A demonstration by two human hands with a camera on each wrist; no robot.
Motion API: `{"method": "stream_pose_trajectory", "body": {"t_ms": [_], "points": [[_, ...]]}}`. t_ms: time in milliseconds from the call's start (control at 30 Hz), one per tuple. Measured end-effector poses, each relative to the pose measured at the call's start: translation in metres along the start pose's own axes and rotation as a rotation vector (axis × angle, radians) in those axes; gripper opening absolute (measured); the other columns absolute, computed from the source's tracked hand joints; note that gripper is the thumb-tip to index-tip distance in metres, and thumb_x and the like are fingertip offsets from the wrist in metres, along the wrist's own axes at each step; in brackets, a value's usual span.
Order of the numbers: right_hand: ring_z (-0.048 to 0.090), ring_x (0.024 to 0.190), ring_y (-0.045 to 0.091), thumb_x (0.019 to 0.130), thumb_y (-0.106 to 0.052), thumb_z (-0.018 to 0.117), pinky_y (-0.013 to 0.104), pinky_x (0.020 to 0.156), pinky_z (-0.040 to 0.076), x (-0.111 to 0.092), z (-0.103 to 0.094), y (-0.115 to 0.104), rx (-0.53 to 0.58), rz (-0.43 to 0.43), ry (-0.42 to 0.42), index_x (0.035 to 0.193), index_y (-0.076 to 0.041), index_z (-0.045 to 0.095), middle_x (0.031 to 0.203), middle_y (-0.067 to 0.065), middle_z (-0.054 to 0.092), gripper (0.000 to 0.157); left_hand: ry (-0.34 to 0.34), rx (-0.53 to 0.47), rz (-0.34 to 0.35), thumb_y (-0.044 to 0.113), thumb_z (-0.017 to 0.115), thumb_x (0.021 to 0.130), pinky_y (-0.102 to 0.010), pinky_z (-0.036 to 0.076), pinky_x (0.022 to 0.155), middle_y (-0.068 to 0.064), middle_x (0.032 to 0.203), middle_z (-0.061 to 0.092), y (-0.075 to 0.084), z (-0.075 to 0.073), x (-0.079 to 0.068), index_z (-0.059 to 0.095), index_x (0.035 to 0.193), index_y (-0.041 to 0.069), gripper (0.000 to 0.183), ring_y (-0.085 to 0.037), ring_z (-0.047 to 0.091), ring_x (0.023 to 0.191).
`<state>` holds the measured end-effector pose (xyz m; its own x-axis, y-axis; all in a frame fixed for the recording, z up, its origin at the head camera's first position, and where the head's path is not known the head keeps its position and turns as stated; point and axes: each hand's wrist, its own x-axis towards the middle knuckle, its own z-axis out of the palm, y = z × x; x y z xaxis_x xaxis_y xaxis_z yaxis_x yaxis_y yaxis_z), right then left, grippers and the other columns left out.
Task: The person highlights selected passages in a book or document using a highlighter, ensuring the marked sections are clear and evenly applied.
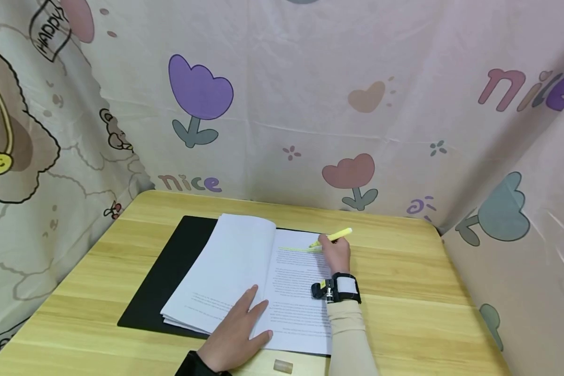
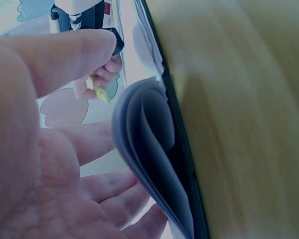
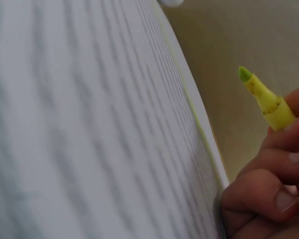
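Observation:
An open stack of printed pages [image 1: 301, 303] lies on a black folder [image 1: 162, 282]. My right hand [image 1: 337, 253] pinches an uncapped yellow highlighter [image 1: 337, 234] near the top of the right-hand page. The highlighter's green-yellow tip [image 3: 245, 74] shows apart from the paper in the right wrist view. A yellow line [image 1: 301, 249] runs along the upper text. With fingers spread, my left hand [image 1: 235, 331] rests across the lower inner part of the pages, by the fold. The turned-over leaves [image 2: 139, 129] curve beside its fingers in the left wrist view.
On the wooden table [image 1: 399, 292], a small greyish-brown piece [image 1: 283, 366] lies near the front, right of the left hand. Patterned cloth [image 1: 282, 104] hangs behind the table and along both sides. A strapped camera [image 1: 326, 289] sits on the right wrist.

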<state>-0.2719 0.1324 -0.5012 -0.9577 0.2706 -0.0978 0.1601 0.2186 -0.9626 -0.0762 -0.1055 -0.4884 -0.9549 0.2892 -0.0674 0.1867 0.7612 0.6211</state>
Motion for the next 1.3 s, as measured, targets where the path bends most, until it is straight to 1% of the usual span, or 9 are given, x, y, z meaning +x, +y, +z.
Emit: {"method": "stream_pose_trajectory", "body": {"t_ms": [200,300,400,500,600,767,967,1133,1300], "points": [[0.043,0.056,0.014,0.092,-0.028,0.069,0.024,0.049,0.034,0.000,0.014,0.003,0.101,-0.017,-0.040,0.095,-0.007,0.061,0.070,0.000,0.049,0.022,-0.003,0.003,-0.008,0.040,0.072,0.095,-0.066,0.032,0.116,-0.022,0.167,0.025,0.001,-0.002,0.001,0.056,0.146,0.000,0.067,-0.043,0.028,0.152],[0.042,0.052,0.012,0.094,-0.023,0.070,0.023,0.047,0.033,-0.001,0.018,0.004,0.240,-0.060,-0.068,0.096,-0.005,0.064,0.066,-0.001,0.050,0.019,-0.010,0.004,-0.014,0.041,0.073,0.095,-0.067,0.032,0.116,-0.022,0.167,0.025,0.002,-0.002,0.001,0.056,0.146,0.000,0.067,-0.043,0.028,0.152],[0.046,0.056,0.012,0.095,-0.016,0.072,0.022,0.049,0.035,-0.001,0.022,0.006,0.373,-0.084,-0.152,0.102,-0.003,0.069,0.071,0.001,0.056,0.015,-0.012,0.011,-0.016,0.041,0.072,0.095,-0.066,0.032,0.116,-0.022,0.167,0.025,0.002,-0.001,0.000,0.056,0.146,0.000,0.067,-0.043,0.029,0.151],[0.049,0.061,0.012,0.095,-0.013,0.073,0.022,0.050,0.036,0.000,0.026,0.010,0.415,-0.084,-0.245,0.108,-0.002,0.072,0.078,0.004,0.062,0.017,-0.012,0.015,-0.014,0.041,0.072,0.095,-0.066,0.032,0.116,-0.022,0.167,0.026,0.002,-0.001,0.000,0.056,0.146,0.001,0.067,-0.043,0.029,0.151],[0.053,0.065,0.012,0.098,-0.017,0.071,0.021,0.051,0.038,0.000,0.027,0.012,0.419,-0.073,-0.296,0.111,0.000,0.073,0.082,0.007,0.068,0.022,-0.013,0.017,-0.012,0.042,0.072,0.095,-0.066,0.033,0.116,-0.022,0.167,0.026,0.002,-0.001,0.000,0.056,0.146,0.001,0.067,-0.043,0.029,0.151],[0.057,0.067,0.012,0.101,-0.022,0.065,0.020,0.053,0.042,0.000,0.027,0.010,0.436,-0.069,-0.312,0.116,0.003,0.072,0.084,0.009,0.071,0.030,-0.006,0.018,-0.005,0.042,0.072,0.095,-0.066,0.033,0.115,-0.022,0.167,0.026,0.001,-0.001,0.000,0.056,0.146,0.001,0.067,-0.043,0.029,0.151],[0.059,0.065,0.013,0.101,-0.020,0.068,0.020,0.054,0.046,0.000,0.027,0.010,0.414,-0.069,-0.346,0.119,0.002,0.066,0.082,0.008,0.073,0.029,-0.002,0.020,0.002,0.042,0.071,0.096,-0.066,0.033,0.115,-0.022,0.167,0.026,0.002,-0.002,0.000,0.056,0.146,0.000,0.067,-0.042,0.030,0.151],[0.060,0.065,0.012,0.099,-0.020,0.072,0.020,0.055,0.048,0.001,0.028,0.011,0.376,-0.082,-0.341,0.109,0.000,0.067,0.080,0.007,0.074,0.023,-0.009,0.018,-0.006,0.042,0.071,0.096,-0.066,0.033,0.115,-0.022,0.167,0.026,0.003,-0.002,0.000,0.056,0.146,0.001,0.067,-0.042,0.030,0.151],[0.056,0.063,0.012,0.095,-0.023,0.077,0.020,0.054,0.044,-0.001,0.028,0.012,0.285,-0.128,-0.268,0.096,-0.004,0.070,0.078,0.008,0.073,0.020,-0.010,0.021,-0.006,0.042,0.071,0.096,-0.066,0.033,0.115,-0.021,0.167,0.026,0.002,-0.002,0.000,0.056,0.147,0.001,0.067,-0.042,0.030,0.151]]}}
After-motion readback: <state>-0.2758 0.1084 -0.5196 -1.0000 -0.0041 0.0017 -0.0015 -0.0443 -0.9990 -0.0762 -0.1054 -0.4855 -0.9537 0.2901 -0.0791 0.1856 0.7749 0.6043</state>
